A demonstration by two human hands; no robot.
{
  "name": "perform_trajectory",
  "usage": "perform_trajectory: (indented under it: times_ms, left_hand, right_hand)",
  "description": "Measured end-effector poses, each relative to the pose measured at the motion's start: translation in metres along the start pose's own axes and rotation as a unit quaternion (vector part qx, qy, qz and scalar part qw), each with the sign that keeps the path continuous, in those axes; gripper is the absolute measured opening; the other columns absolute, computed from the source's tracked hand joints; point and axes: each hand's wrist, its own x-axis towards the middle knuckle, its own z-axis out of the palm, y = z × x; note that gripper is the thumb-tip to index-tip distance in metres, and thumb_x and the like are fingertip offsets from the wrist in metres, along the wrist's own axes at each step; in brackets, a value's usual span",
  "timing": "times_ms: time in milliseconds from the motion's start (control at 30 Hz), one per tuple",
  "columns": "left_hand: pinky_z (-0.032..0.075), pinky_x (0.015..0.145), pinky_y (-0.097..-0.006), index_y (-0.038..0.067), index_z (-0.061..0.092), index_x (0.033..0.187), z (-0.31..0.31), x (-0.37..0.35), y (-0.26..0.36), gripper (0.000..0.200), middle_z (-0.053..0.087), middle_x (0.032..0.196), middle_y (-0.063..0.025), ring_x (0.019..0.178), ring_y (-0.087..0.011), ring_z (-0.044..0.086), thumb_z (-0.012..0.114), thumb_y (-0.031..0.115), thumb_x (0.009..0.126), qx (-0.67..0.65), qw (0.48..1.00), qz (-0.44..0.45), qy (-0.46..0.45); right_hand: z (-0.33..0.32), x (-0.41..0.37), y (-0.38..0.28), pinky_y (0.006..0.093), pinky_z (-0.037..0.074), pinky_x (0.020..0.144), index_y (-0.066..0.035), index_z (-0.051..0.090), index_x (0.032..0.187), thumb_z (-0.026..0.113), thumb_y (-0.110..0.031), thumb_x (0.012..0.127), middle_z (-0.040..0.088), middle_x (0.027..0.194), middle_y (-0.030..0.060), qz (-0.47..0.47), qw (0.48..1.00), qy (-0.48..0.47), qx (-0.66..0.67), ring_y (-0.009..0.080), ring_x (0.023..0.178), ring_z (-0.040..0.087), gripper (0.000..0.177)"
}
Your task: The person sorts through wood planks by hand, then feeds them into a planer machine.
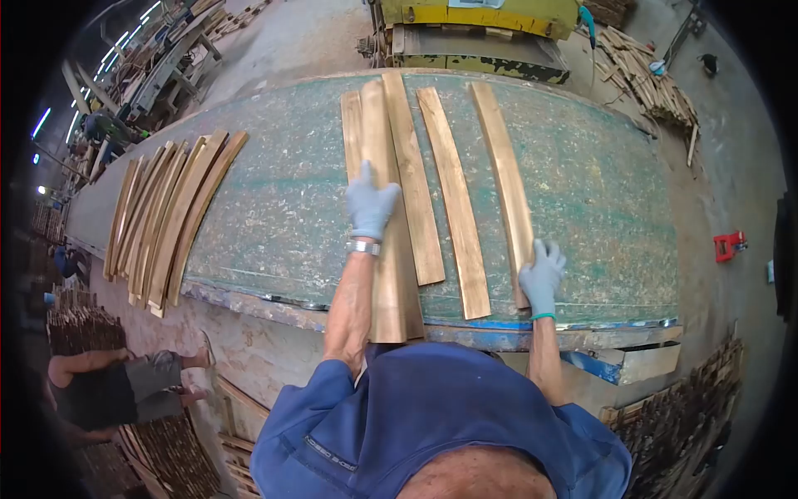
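On the green worktable, my left hand, in a grey glove, lies on a wooden board with its index finger stretched forward. My right hand, also gloved, has its fingers around the near end of the rightmost board. Between my hands lie a long board and a slightly curved board, apart from each other. Another board lies against the left side of the one under my left hand.
A row of several boards lies at the table's left. Behind the table stands a yellow-green machine. A person is at the lower left. Wood piles and a red object are on the floor at the right.
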Motion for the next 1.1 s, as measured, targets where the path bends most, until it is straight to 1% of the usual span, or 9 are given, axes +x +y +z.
perform_trajectory:
  times_ms: [133, 233, 367, 467, 533, 733, 933, 1000, 1100]
  left_hand:
    - [0.049, 0.088, -0.0453, 0.002, 0.05, 0.139, -0.069, 0.021, -0.014, 0.081, 0.062, 0.111, -0.0236, 0.102, -0.0398, 0.058, 0.07, 0.036, 0.068, 0.154, 0.987, -0.008, 0.051]
    - [0.048, 0.092, -0.0451, 0.0, 0.047, 0.14, -0.093, 0.033, -0.059, 0.082, 0.06, 0.121, -0.0219, 0.11, -0.0392, 0.056, 0.071, 0.037, 0.07, 0.207, 0.977, -0.025, 0.051]
    - [0.042, 0.102, -0.0443, 0.002, 0.046, 0.143, -0.057, 0.043, -0.163, 0.077, 0.054, 0.136, -0.0216, 0.12, -0.0384, 0.053, 0.063, 0.046, 0.081, 0.146, 0.988, -0.019, 0.039]
    - [0.034, 0.11, -0.0433, 0.004, 0.047, 0.143, -0.015, 0.049, -0.146, 0.071, 0.049, 0.144, -0.0209, 0.123, -0.038, 0.052, 0.048, 0.052, 0.09, 0.099, 0.991, -0.095, -0.003]
    - [0.036, 0.108, -0.0439, 0.005, 0.047, 0.143, 0.021, 0.039, -0.109, 0.07, 0.052, 0.142, -0.0166, 0.12, -0.042, 0.052, 0.048, 0.051, 0.09, 0.229, 0.973, -0.018, 0.013]
    - [0.035, 0.109, -0.0446, 0.013, 0.041, 0.149, 0.05, 0.046, -0.024, 0.072, 0.038, 0.151, -0.022, 0.126, -0.0438, 0.046, 0.051, 0.05, 0.087, 0.223, 0.97, -0.024, -0.099]
    - [0.022, 0.117, -0.0509, 0.02, 0.037, 0.151, 0.058, 0.039, -0.004, 0.08, 0.02, 0.159, -0.0228, 0.141, -0.051, 0.023, 0.06, 0.055, 0.082, -0.067, 0.981, 0.098, -0.153]
    - [0.01, 0.118, -0.0598, 0.022, 0.038, 0.15, 0.008, -0.019, 0.027, 0.089, 0.014, 0.161, -0.0228, 0.145, -0.0529, 0.011, 0.064, 0.063, 0.076, 0.186, 0.933, 0.239, -0.195]
    - [0.0, 0.108, -0.0752, 0.035, 0.044, 0.146, -0.048, -0.13, 0.024, 0.1, 0.019, 0.16, -0.0224, 0.14, -0.0631, 0.005, 0.069, 0.078, 0.059, 0.18, 0.863, 0.344, -0.324]
  right_hand:
    - [0.01, -0.004, -0.032, 0.0541, 0.034, 0.105, -0.014, 0.051, 0.138, 0.066, -0.037, 0.084, 0.044, 0.141, 0.0192, -0.054, 0.987, 0.128, 0.076, 0.0403, 0.125, 0.043, 0.061]
    - [0.019, 0.011, -0.025, 0.0525, 0.038, 0.102, -0.013, 0.051, 0.138, 0.065, -0.043, 0.084, 0.046, 0.138, 0.0195, 0.089, 0.992, 0.08, 0.033, 0.0405, 0.122, 0.045, 0.063]
    - [0.04, 0.009, -0.024, 0.0512, 0.043, 0.094, -0.01, 0.053, 0.136, 0.059, -0.036, 0.09, 0.05, 0.131, 0.0208, -0.024, 0.993, 0.107, 0.043, 0.0398, 0.111, 0.05, 0.053]
    - [0.058, -0.006, -0.047, 0.051, 0.043, 0.094, -0.006, 0.056, 0.132, 0.057, -0.032, 0.091, 0.052, 0.129, 0.0216, -0.083, 0.985, 0.131, 0.078, 0.0393, 0.107, 0.051, 0.049]
    - [0.056, -0.019, -0.067, 0.0511, 0.043, 0.093, -0.004, 0.057, 0.13, 0.057, -0.032, 0.091, 0.053, 0.128, 0.0217, -0.1, 0.983, 0.126, 0.094, 0.039, 0.105, 0.052, 0.049]
    - [0.04, -0.026, -0.05, 0.0501, 0.042, 0.094, -0.001, 0.055, 0.132, 0.064, -0.045, 0.084, 0.048, 0.132, 0.0254, -0.11, 0.985, 0.12, 0.05, 0.0402, 0.109, 0.048, 0.066]
    - [0.018, -0.01, -0.01, 0.0528, 0.039, 0.098, -0.003, 0.052, 0.135, 0.068, -0.054, 0.079, 0.04, 0.14, 0.0277, -0.086, 0.992, 0.078, 0.056, 0.0425, 0.114, 0.045, 0.078]
    - [-0.006, -0.026, -0.015, 0.0559, 0.037, 0.1, -0.006, 0.051, 0.138, 0.068, -0.058, 0.077, 0.036, 0.144, 0.0281, -0.101, 0.991, 0.086, 0.016, 0.045, 0.12, 0.042, 0.082]
    - [-0.016, -0.094, -0.014, 0.0654, 0.029, 0.101, -0.02, 0.046, 0.144, 0.069, -0.07, 0.07, 0.027, 0.152, 0.0281, -0.175, 0.98, 0.087, 0.026, 0.0536, 0.132, 0.029, 0.092]
